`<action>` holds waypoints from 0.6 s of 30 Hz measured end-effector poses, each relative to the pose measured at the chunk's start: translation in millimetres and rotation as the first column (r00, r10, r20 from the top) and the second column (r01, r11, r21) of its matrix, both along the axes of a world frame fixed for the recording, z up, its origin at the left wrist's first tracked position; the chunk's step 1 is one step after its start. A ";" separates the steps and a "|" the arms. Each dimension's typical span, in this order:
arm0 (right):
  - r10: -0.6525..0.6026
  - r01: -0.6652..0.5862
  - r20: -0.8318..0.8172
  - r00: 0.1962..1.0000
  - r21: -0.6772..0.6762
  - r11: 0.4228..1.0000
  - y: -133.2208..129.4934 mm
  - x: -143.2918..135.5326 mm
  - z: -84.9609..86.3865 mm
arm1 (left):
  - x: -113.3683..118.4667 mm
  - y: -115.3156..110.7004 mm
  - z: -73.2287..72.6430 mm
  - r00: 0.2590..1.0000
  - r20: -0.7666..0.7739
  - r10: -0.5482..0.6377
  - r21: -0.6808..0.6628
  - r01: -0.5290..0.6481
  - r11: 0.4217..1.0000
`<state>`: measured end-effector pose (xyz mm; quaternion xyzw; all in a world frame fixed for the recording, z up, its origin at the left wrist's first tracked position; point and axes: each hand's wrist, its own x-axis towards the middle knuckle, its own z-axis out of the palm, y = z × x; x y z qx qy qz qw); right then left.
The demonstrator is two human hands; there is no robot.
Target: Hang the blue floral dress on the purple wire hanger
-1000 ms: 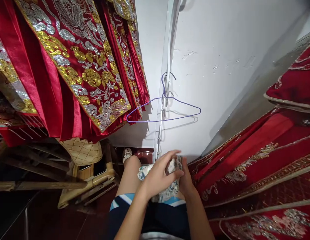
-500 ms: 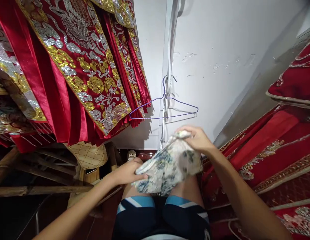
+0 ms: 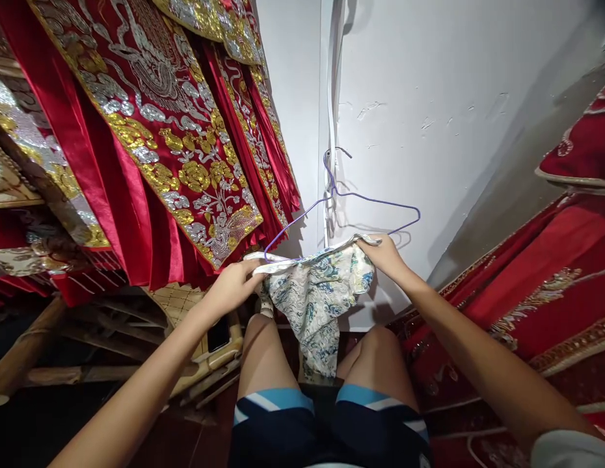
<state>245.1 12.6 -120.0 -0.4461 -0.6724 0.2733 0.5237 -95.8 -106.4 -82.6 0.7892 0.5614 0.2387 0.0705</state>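
Before a white wall (image 3: 404,136), a purple wire hanger (image 3: 334,190) is hung. At its lower side, a floral-printed garment (image 3: 315,299) is pinched by the left hand (image 3: 235,284) and the right hand (image 3: 386,257). Fitting onto the hanger seems in hand; an evenly spread edge is called for.

Free room before white wall (image 3: 443,156), purple hanger (image 3: 334,189) midway, sequined garment (image 3: 185,149) crowding left, red garments (image 3: 541,253) crowding right

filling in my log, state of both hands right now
Left hand: closed, holding the floral cloth at its left side.
Right hand: closed, holding the floral cloth at its right side.
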 end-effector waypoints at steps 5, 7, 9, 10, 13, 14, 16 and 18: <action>0.029 -0.029 0.026 0.999 -0.022 0.999 -26.9 14.1 9.7 | 38.7 -2.0 26.0 0.992 -0.013 -0.128 0.183 0.128 0.975; 0.059 -0.059 -0.006 0.998 -0.055 0.997 -35.2 9.8 10.1 | 54.2 6.4 38.6 0.989 -0.014 -0.146 0.266 0.144 0.953; 0.091 -0.093 -0.034 0.995 -0.075 0.993 -41.0 3.5 9.6 | 66.2 20.9 48.2 0.993 0.033 -0.115 0.331 0.097 0.939; 0.103 -0.105 -0.037 0.994 -0.079 0.991 -42.6 0.9 9.6 | 70.6 29.2 51.2 0.992 0.085 -0.098 0.363 0.060 0.930; 0.080 -0.080 0.006 0.997 -0.016 0.997 -40.6 2.3 12.6 | 77.1 49.8 52.9 0.958 0.260 -0.118 0.419 -0.002 0.908; 0.034 -0.035 0.022 0.999 0.041 0.999 -37.5 7.0 14.6 | 77.3 53.6 52.1 0.947 0.290 -0.140 0.419 0.006 0.908; -0.124 0.119 0.020 0.992 0.186 0.975 -27.4 23.0 19.8 | 75.6 56.2 50.7 0.939 0.307 -0.155 0.397 0.021 0.917; -0.302 0.295 -0.026 0.953 0.297 0.908 -13.5 44.2 26.0 | 72.4 55.2 51.2 0.935 0.321 -0.153 0.370 0.024 0.929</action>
